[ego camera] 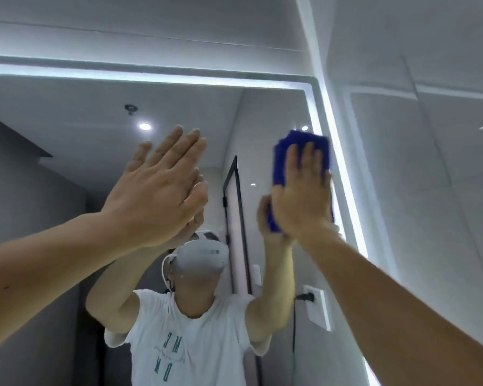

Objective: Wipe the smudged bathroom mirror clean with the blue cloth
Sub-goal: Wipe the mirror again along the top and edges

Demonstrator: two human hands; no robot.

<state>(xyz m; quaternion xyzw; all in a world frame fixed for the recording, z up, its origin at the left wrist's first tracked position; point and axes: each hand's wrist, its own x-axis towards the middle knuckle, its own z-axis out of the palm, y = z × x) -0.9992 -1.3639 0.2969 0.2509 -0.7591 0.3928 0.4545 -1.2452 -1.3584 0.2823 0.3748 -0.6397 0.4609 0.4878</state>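
Note:
The bathroom mirror (67,129) fills most of the view, framed by a lit strip along its top and right edges. My right hand (301,190) lies flat with straight fingers on the blue cloth (280,162), pressing it against the glass near the mirror's upper right corner. The cloth shows above the fingertips and left of the palm. My left hand (156,190) is raised with straight fingers, palm toward the glass at mid-height, meeting its own reflection; it holds nothing. The mirror reflects a person in a white T-shirt with both arms up.
A grey tiled wall (430,162) runs along the right of the mirror's lit edge (343,168). In the reflection are a white wall socket with a black plug (315,305), a dark-framed glass door (234,207) and ceiling spotlights.

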